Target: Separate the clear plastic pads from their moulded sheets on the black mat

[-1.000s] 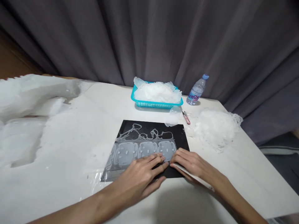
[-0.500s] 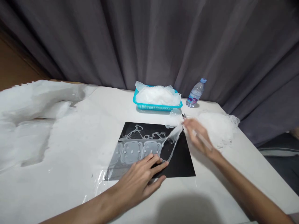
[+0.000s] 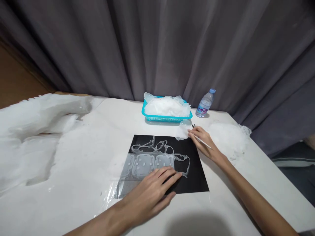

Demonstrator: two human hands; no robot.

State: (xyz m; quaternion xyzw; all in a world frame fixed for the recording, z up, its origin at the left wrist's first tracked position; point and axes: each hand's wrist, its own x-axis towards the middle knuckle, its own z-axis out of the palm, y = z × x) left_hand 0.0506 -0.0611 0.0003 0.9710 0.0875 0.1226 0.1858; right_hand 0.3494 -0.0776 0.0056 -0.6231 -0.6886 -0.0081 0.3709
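My left hand lies with its fingers spread on a translucent sheet of moulded pieces, which rests over a black mat. Thin cut-out strips stay joined to the sheet along its top and right side. To the right of the mat's top corner, my right hand holds a slim white tool between its fingers. Its fingertips are at a small heap of translucent pieces; whether they grip one is unclear.
A blue basket full of white translucent pieces stands at the back, with a water bottle to its right. Clear scraps lie on the right of the white table. Large plastic-wrapped bundles fill the left side.
The stretched strip has dropped from my right hand onto the black mat. My right hand is now by the small heap. My left hand stays spread on the sheet.
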